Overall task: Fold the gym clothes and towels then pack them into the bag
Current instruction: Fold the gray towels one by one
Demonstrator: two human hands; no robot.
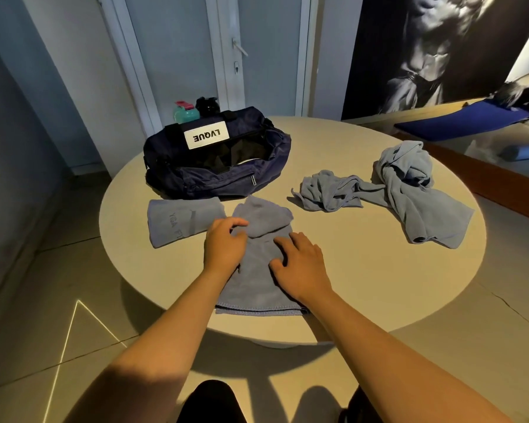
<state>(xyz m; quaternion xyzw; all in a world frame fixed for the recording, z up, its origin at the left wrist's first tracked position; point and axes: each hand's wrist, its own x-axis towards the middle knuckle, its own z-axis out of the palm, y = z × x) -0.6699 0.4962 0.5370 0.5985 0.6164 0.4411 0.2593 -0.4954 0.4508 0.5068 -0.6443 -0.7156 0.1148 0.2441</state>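
One folded towel (184, 221) is laid by the open bag (217, 175); a second towel (254, 285) is pinched by the left hand (223, 242) and pressed by the flat right hand (300, 264); a small heap (330, 190) and a large heap (416, 190) are left unfolded

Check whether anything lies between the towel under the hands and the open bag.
Nothing visible does. The towel lies just in front of the bag, whose top gapes open. The folded towel sits off to the left, the crumpled cloths to the right. Only the bag's near wall must be cleared.
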